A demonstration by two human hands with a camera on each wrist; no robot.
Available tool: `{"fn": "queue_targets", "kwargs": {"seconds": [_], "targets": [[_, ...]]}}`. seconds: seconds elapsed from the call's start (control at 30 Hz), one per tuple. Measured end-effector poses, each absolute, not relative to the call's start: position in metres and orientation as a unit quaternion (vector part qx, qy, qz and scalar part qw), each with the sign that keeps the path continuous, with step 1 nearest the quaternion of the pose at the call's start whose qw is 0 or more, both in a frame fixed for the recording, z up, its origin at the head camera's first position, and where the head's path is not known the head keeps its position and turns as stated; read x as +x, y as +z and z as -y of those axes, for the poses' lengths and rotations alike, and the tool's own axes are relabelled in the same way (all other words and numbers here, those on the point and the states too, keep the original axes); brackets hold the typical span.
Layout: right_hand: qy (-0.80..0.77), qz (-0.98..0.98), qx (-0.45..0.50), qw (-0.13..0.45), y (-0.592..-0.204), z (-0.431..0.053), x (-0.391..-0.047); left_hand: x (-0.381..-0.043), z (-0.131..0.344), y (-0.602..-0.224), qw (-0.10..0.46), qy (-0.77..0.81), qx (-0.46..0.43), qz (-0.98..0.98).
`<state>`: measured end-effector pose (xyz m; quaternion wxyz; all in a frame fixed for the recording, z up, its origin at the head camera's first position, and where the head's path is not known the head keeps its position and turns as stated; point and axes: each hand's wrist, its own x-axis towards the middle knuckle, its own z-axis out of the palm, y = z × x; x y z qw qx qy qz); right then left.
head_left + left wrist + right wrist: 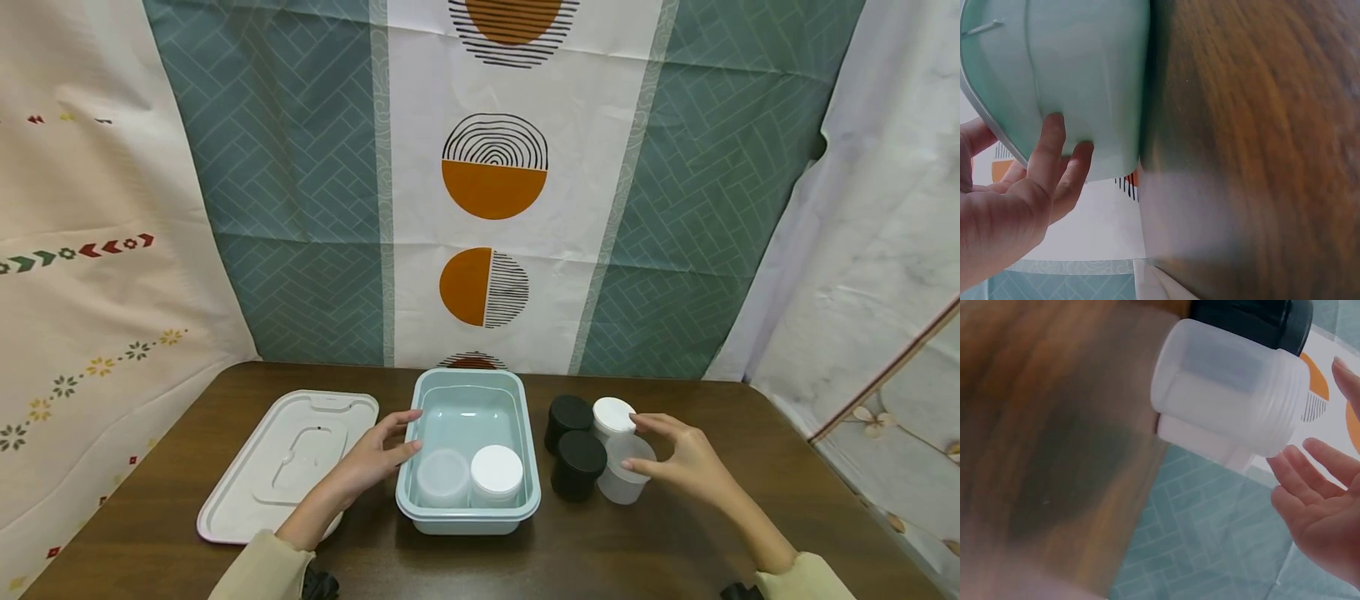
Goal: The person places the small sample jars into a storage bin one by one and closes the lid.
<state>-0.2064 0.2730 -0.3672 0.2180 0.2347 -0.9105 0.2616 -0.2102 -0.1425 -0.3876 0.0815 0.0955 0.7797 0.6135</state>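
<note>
A pale blue-green tub [468,527] stands mid-table with a translucent jar [442,477] and a white-lidded jar [496,475] side by side at its near end. My left hand [377,454] holds the tub's left side, its thumb at the rim and fingertips against the outer wall [1085,75] in the left wrist view. To the right, a translucent jar [621,485] stands close by a white jar [613,415] and two black jars [567,417]. Over the translucent jar [1222,387] my right hand [686,461] is spread, thumb and fingers apart near its top.
A white lid [247,475] with a moulded panel lies flat on the brown wooden table [600,558], left of the tub and partly under my left forearm. A patterned curtain [300,167] hangs behind the table's far edge, with light cloths at both sides.
</note>
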Motion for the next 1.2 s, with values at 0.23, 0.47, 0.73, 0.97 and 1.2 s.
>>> {"fn": "queue_targets", "kwargs": {"seconds": [0.23, 0.47, 0.73, 0.97, 1.2], "targets": [[0.257, 0.922, 0.208, 0.199, -0.373, -0.275, -0.203, -0.21, 0.142, -0.388, 0.079, 0.617, 0.097, -0.777], [0.247, 0.932, 0.193, 0.18, -0.378, -0.275, -0.205, -0.211, 0.143, -0.389, 0.083, 0.618, 0.102, -0.775], [0.243, 0.931, 0.193, 0.193, -0.382, -0.275, -0.206, -0.212, 0.142, -0.39, 0.081, 0.62, 0.096, -0.775], [0.253, 0.927, 0.189, 0.203, -0.376, -0.277, -0.203, -0.211, 0.142, -0.39, 0.082, 0.62, 0.098, -0.774], [0.263, 0.922, 0.188, 0.213, -0.357, -0.279, -0.199, -0.211, 0.142, -0.39, 0.08, 0.621, 0.094, -0.774]]}}
